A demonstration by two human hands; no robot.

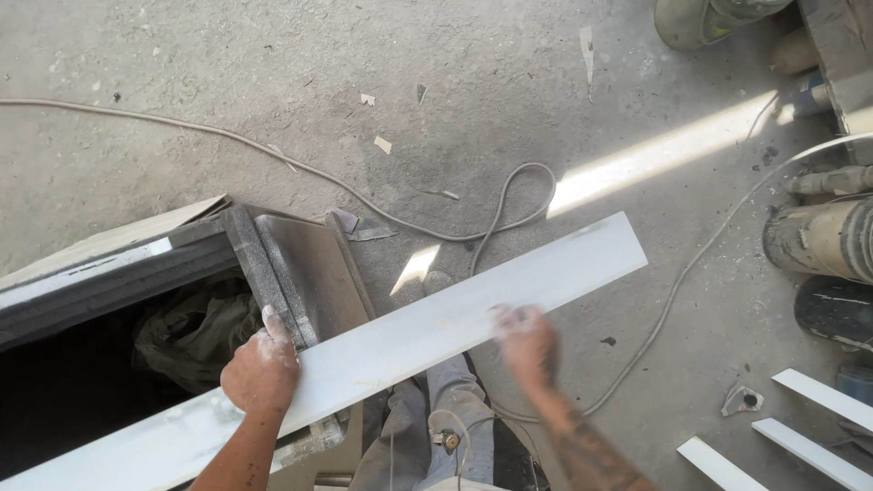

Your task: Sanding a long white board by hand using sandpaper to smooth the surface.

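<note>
A long white plank (427, 327) lies slantwise across a dark stone-topped bench (300, 264), from bottom left to upper right. My left hand (262, 368), dusted white, presses on the plank's near edge close to the bench corner. On the plank's middle my right hand (527, 341) is blurred; what it holds I cannot tell. My grey trousers (436, 427) show below the plank.
A pale cable (473, 232) loops over the dusty concrete floor behind the plank. Dusty cylinders (818, 238) and a dark disc (837, 309) stand at the right edge. Three white strips (800, 436) lie at bottom right. A dark hollow (82, 373) with crumpled cloth (195, 332) sits under the bench.
</note>
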